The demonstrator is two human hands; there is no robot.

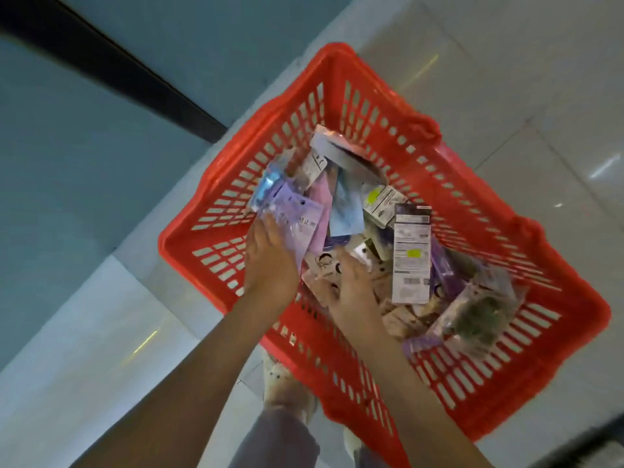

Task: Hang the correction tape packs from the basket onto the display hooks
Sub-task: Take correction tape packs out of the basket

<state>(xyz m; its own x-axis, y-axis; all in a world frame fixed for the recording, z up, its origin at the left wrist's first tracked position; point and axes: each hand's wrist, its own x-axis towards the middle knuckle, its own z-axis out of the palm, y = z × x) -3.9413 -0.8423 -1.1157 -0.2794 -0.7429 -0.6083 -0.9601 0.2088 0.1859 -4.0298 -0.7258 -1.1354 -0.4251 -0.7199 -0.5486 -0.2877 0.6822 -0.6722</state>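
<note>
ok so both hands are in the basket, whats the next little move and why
Probably close the left hand on the lavender pack its fingers lie against and lift it out of the red basket. Both hands are down in the loose pile, the right hand among beige packs, and no pack looks clear of the rim; blur hides the grips.

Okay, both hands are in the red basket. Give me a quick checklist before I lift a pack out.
1. Basket upright, packs inside: ok.
2. Left grip on the purple packs: ok.
3. A single pack pinched: cannot tell, blurred.
4. Right grip holding anything: cannot tell; its fingertips are buried among packs.
5. Display hooks in view: not ok.
</note>
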